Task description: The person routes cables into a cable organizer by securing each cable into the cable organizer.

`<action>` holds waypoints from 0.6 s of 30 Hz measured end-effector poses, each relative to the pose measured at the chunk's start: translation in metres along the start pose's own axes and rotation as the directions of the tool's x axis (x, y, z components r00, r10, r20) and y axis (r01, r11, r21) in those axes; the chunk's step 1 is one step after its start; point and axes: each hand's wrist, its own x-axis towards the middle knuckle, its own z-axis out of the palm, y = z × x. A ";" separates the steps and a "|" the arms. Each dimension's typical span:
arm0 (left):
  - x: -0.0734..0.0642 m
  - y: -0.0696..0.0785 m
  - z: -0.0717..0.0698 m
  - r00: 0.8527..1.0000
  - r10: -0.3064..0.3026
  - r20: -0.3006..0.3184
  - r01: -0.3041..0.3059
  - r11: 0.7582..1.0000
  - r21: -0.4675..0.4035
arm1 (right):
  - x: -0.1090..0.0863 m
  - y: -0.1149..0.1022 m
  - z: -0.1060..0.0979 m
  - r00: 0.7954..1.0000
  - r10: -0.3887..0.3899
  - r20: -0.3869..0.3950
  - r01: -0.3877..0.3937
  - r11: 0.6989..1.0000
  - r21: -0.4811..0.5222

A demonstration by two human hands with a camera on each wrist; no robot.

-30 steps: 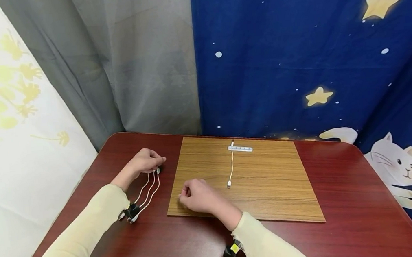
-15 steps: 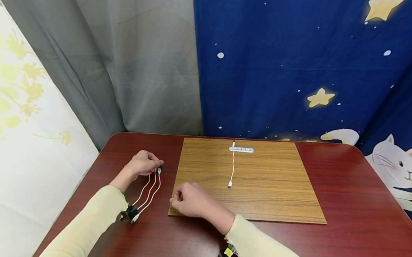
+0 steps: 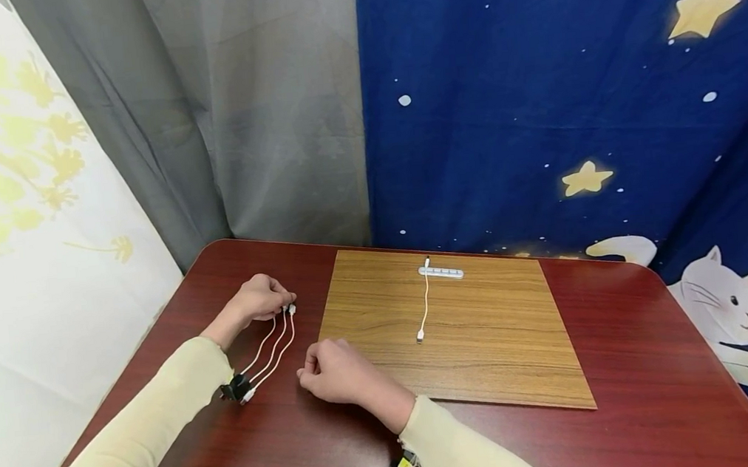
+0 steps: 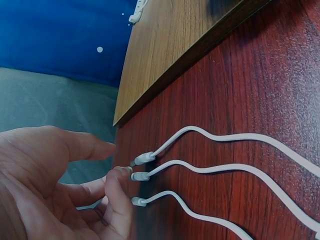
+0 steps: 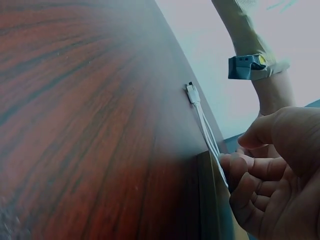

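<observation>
My left hand (image 3: 261, 297) is at the far ends of three short white USB cables lying side by side on the left of the table. In the left wrist view, its curled fingertips meet at the metal tip of the top cable (image 4: 146, 158). Below it lie a middle cable (image 4: 141, 176) and a lower cable (image 4: 140, 201), close by the fingers. My right hand (image 3: 334, 370) hovers by the near left corner of a wooden board (image 3: 502, 326), its fingers loosely curled and holding nothing. The cables' near ends (image 5: 193, 93) show beyond it in the right wrist view.
At the board's far edge sits a pale cable clip (image 3: 444, 272) with several slots. Another white cable (image 3: 426, 299) runs through its leftmost slot and down over the board. The reddish table (image 3: 639, 359) extends around the board, with curtains (image 3: 283, 108) behind.
The right hand has moved left and slightly nearer, off the board's surface toward its corner. The left fingertips have drawn in closer to the cable ends. The cables have barely shifted.
</observation>
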 end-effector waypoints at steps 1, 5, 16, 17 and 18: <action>-0.001 0.000 0.000 1.000 -0.001 -0.001 0.001 1.000 0.001 | 0.000 0.000 0.001 1.000 -0.002 0.001 0.002 1.000 -0.004; -0.002 0.001 0.001 1.000 -0.010 0.001 0.010 1.000 0.010 | 0.001 -0.003 0.004 1.000 0.010 0.006 -0.009 1.000 -0.024; 0.005 -0.001 0.002 1.000 -0.007 -0.016 0.009 0.985 0.171 | 0.009 -0.022 0.019 0.998 0.055 0.016 -0.053 0.990 -0.131; 0.006 -0.001 0.003 1.000 0.000 -0.017 0.003 0.981 0.195 | 0.010 -0.024 0.021 0.998 0.054 0.015 -0.051 0.989 -0.140; 0.006 0.000 0.004 1.000 0.010 -0.019 -0.005 0.977 0.214 | 0.011 -0.026 0.023 0.999 0.050 0.014 -0.048 0.988 -0.148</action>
